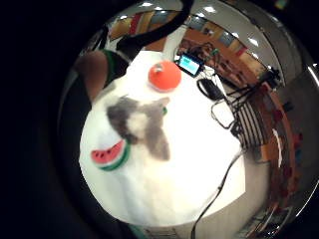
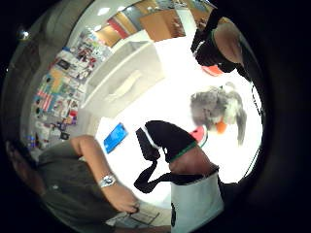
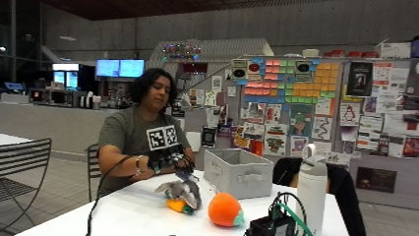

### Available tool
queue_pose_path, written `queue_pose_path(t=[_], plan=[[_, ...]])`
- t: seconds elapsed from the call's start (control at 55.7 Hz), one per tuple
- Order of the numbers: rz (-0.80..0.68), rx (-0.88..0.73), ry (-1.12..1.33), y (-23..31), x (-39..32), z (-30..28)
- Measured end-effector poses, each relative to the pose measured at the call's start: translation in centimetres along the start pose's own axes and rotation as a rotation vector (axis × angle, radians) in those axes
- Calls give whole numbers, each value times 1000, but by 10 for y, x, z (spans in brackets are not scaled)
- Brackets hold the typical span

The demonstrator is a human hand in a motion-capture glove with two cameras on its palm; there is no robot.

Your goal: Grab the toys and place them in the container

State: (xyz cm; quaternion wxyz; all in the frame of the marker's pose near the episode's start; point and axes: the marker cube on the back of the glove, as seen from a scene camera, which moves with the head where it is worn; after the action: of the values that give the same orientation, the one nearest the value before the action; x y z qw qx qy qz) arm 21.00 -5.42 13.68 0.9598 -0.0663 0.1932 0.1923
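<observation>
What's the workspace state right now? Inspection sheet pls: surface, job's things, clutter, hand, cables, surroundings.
Surface: white table, person seated behind it.
Job's things: grey plush toy lying on the table; orange round toy beside it; watermelon slice toy next to the plush; grey fabric container standing further back on the table.
Clutter: white bottle; small device with a lit screen.
Hand: gloved right hand above the plush toy, holding nothing; whether the fingers are open cannot be told.
Cables: black cable across the table and over its edge; green and black wires on the device.
Surroundings: board of coloured notes and posters; metal chair.
</observation>
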Motion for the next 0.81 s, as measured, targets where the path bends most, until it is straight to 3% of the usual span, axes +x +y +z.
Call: queue_pose_path(t=[0.216,0.449,0.629,0.808], plan=[[-17,-104,47,-28,8,77],[-72,53,209,-41,4,103],[-108,198,225,-51,4,91],[-63,349,146,-47,-12,21]])
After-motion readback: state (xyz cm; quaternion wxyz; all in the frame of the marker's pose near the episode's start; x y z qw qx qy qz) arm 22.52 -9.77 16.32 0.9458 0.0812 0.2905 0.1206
